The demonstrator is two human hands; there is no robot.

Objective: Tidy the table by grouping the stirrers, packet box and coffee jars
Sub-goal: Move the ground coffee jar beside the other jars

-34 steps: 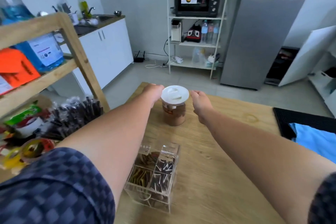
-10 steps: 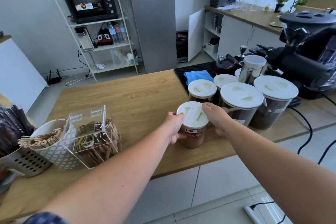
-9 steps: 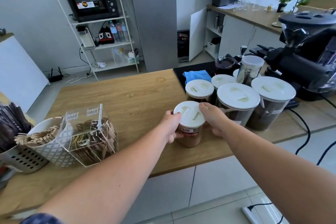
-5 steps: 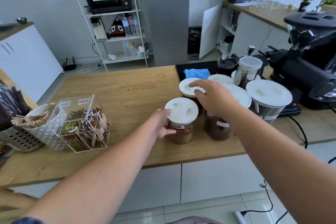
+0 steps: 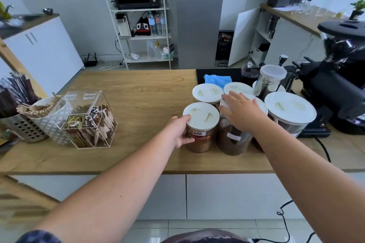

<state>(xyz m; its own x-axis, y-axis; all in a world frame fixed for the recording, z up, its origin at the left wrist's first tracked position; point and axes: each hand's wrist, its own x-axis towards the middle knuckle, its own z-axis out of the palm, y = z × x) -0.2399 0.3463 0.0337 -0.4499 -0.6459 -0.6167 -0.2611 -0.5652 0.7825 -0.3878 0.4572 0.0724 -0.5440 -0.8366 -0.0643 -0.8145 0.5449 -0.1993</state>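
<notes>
The labelled jar (image 5: 200, 130), clear with a white lid and brown powder inside, stands near the table's (image 5: 138, 92) front edge, the left hand (image 5: 180, 131) wrapped around its side. Just right of it, the right hand (image 5: 242, 112) lies spread flat on a bigger jar's (image 5: 233, 140) lid, with more white-lidded jars (image 5: 207, 92) crowded behind. Well left of the labelled jar sit the clear packet box (image 5: 88, 120) and the stirrers (image 5: 34, 107) in a white cup.

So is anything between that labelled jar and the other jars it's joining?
Nothing visible. The labelled jar, held by the left hand, already stands right beside the bigger jar under the right hand, with another jar just behind.
</notes>
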